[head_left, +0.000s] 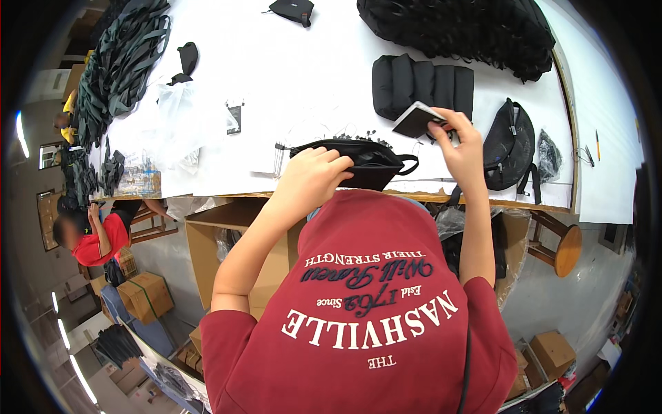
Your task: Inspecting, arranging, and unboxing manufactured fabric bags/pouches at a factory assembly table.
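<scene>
At the table's near edge, my left hand is closed on the rim of a small black zip pouch. The pouch mouth gapes upward, and a loop strap sticks out at its right end. My right hand, raised to the right of the pouch, pinches a flat dark rectangular piece with a pale border between thumb and fingers. That piece is apart from the pouch. Small dark tags on thin strings lie just behind the pouch.
Rolled black pouches sit behind my right hand, with a large black heap beyond. A black sling bag lies right. Dark straps and clear plastic bags are left. A wooden stool stands below; a person in red sits far left.
</scene>
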`<state>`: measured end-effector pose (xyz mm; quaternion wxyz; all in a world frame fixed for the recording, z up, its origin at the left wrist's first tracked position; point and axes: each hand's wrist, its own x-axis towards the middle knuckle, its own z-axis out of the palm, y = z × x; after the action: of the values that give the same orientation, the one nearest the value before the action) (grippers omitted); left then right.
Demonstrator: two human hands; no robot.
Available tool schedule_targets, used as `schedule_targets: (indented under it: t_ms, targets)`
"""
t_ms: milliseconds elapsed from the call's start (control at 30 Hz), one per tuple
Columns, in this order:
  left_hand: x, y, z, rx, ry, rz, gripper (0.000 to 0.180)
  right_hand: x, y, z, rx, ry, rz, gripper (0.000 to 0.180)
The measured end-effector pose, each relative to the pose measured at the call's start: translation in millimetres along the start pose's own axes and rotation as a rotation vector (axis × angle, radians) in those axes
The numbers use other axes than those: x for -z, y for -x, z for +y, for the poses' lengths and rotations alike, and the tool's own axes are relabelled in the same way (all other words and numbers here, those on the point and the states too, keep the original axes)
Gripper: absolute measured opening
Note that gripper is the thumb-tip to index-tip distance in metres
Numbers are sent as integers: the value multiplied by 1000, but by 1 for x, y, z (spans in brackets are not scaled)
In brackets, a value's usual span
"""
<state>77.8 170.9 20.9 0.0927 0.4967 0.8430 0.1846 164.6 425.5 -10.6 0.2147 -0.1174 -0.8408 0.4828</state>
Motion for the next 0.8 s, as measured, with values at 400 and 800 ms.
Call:
schedule_targets:
  t_ms: [400, 800]
  targets:
    - [-6, -12, 7, -44, 13, -20, 11, -21, 6, -42, 153, -106, -64, 20]
    - [-19, -28, -10, -187, 281, 27, 12, -56, 29, -15, 86, 91, -521, 23]
